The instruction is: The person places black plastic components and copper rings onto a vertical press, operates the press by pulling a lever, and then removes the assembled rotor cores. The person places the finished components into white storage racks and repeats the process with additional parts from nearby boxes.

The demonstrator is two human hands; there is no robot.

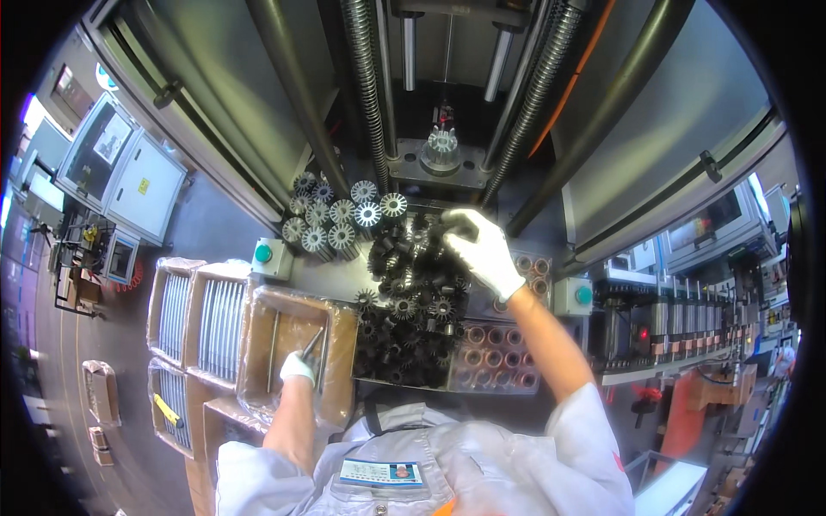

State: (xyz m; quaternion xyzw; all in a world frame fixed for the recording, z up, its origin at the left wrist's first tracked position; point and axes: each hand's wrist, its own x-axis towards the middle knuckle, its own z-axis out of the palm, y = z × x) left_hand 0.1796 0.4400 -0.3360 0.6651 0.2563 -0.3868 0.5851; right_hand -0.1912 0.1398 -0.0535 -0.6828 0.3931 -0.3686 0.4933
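Note:
My left hand (297, 368), in a white glove, is inside a plastic-lined cardboard box (342, 361). Its fingers are closed round the lower end of a thin metal shaft (312, 342), and a second shaft (274, 344) lies beside it. Over the far right part of a heap of small black toothed parts (400, 322), my gloved right hand (483, 249) curls its thumb and fingers about a small dark part (461, 227), whose exact shape is unclear. Slotted metal cores (342, 235) stand grouped left of the heap.
Ahead, a press with upright rods has a slotted core (442, 146) on its base. Green push buttons (262, 253) flank the bench. Trays of copper-coloured rings (495, 357) lie right of the heap. Boxes of shafts (219, 322) stand at left; a conveyor machine (671, 322) is at right.

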